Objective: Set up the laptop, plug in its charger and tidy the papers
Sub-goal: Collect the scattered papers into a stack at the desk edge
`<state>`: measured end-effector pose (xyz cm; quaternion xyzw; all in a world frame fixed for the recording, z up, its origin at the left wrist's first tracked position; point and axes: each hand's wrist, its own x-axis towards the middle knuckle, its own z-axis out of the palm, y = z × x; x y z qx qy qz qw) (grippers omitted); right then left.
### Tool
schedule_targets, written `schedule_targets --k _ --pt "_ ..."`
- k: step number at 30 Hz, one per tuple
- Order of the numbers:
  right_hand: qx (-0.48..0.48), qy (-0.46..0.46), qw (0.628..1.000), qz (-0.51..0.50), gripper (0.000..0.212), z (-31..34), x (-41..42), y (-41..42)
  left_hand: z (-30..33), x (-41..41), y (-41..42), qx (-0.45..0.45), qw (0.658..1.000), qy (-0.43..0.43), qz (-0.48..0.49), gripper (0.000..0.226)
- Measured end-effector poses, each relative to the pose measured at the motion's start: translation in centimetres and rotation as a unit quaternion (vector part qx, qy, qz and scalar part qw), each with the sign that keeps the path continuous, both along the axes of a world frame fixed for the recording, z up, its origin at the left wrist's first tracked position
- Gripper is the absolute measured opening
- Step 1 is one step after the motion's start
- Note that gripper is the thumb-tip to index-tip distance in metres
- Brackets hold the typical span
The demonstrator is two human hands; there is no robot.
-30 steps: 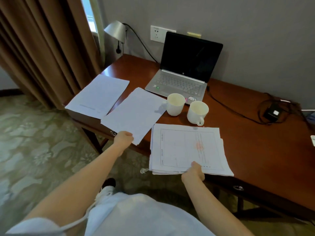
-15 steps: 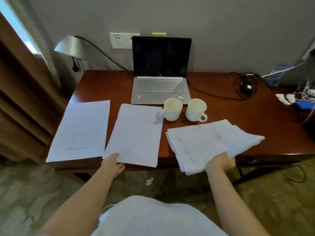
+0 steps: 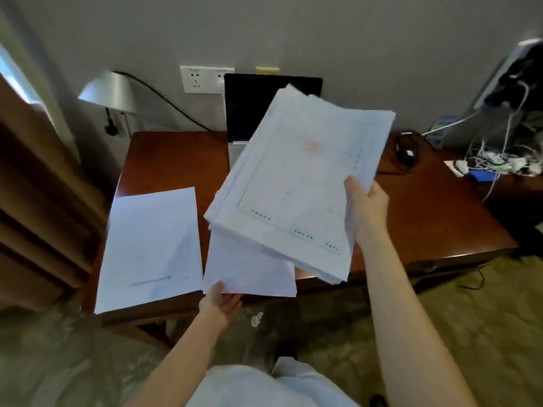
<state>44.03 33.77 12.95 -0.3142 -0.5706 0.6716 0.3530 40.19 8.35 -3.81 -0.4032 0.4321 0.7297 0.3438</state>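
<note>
My right hand [image 3: 365, 202] grips a thick stack of printed papers [image 3: 296, 183] by its right edge, lifted above the desk and tilted. It hides most of the open laptop [image 3: 249, 104], whose black screen stands against the wall, and the two cups. My left hand [image 3: 219, 301] holds the near edge of the middle sheet [image 3: 249, 274], thumb on top. Another white sheet [image 3: 151, 245] lies flat at the desk's left. The black charger brick [image 3: 407, 154] with its cable sits at the back right. A white wall socket [image 3: 202, 79] is left of the laptop.
The brown wooden desk [image 3: 426, 218] runs along a grey wall. A silver lamp [image 3: 108, 92] stands at the back left beside brown curtains [image 3: 35, 201]. A tangle of white cables [image 3: 496, 165] lies at the far right. Patterned carpet lies below.
My right hand has raised the thick stack off the desk and swung it left over the cups and laptop. My left hand stays at the middle sheet's near edge.
</note>
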Motion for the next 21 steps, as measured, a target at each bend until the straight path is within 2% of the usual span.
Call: schedule_targets --k 2,4,7,8,10,13,15,16,19,21 --pt "-0.017 -0.059 0.991 0.118 0.014 -3.3 -3.0 -2.2 0.5 0.1 -0.1 0.034 0.999 0.012 0.036 0.044" --pt "0.015 -0.182 0.966 0.183 0.015 -8.0 -4.8 -3.7 0.9 -0.3 -0.4 0.075 0.992 0.031 0.101 0.038" --pt "0.046 -0.353 0.919 0.170 0.024 -14.2 -4.5 -4.9 0.9 -0.5 -1.3 0.182 0.972 0.046 0.139 0.057" --pt "0.051 -0.387 0.907 0.158 0.025 -15.5 -3.8 -5.3 0.9 -0.6 -1.4 0.206 0.968 0.042 0.134 0.065" --pt "0.098 -0.425 0.890 0.131 0.022 -16.9 -2.3 -5.8 1.1 -1.1 -1.3 0.208 0.971 0.070 0.097 0.066" --pt "0.160 -0.445 0.874 0.109 0.019 -17.5 -1.7 -5.9 2.1 -2.3 -1.3 0.141 0.978 0.151 -0.013 0.042" --pt "0.156 -0.446 0.874 0.110 0.023 -17.0 -2.2 -5.9 2.7 -3.0 -1.2 0.059 0.986 0.136 -0.083 0.029" --pt "0.152 -0.443 0.876 0.117 0.023 -16.9 -2.4 -5.9 2.7 -3.2 -1.0 0.002 0.983 0.138 -0.118 0.032" --pt "0.126 -0.439 0.884 0.102 0.031 -16.7 -3.0 -5.3 3.0 -3.7 -0.1 -0.131 0.935 0.233 -0.231 0.040" --pt "0.106 -0.435 0.890 0.089 0.038 -16.7 -3.0 -5.2 3.1 -3.5 0.0 -0.171 0.914 0.275 -0.245 0.037"
